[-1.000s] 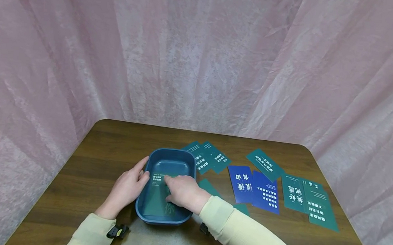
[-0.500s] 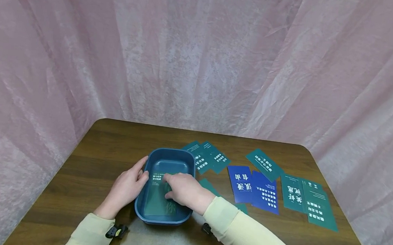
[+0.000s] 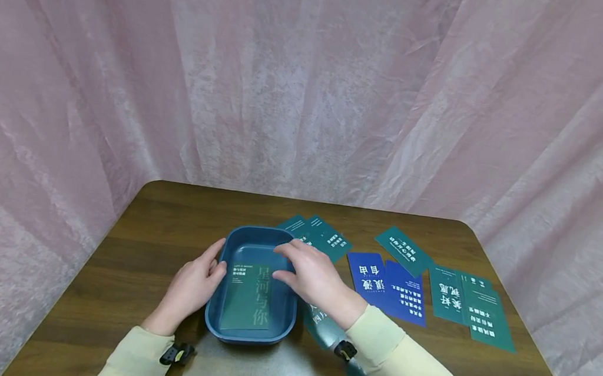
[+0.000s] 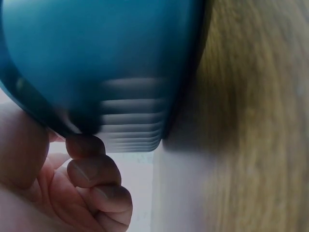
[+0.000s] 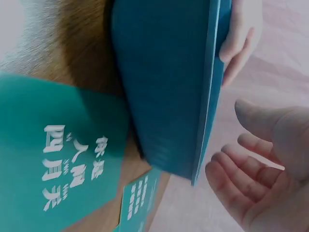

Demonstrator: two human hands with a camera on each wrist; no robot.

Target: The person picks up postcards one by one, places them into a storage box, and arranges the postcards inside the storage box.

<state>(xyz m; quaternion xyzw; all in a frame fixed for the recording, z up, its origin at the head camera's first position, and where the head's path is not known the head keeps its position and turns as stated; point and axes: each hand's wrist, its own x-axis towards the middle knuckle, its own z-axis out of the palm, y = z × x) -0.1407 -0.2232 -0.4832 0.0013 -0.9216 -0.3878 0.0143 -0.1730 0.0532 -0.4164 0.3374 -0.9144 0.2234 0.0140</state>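
Green card with large characters down one side (image 3: 247, 296) lies flat in the blue tray (image 3: 256, 254), between both grips and nearer the left. Left grip (image 3: 192, 280) pinches the tray's rim, a sensible brace against sliding. Right grip (image 3: 319, 279) hangs above the opposite rim, thumb and fingers apart, holding nothing. Best to keep those fingertips clear of the settled card. Cards right of it on the worktop (image 3: 128, 292) probably need an edge raised before pinching.
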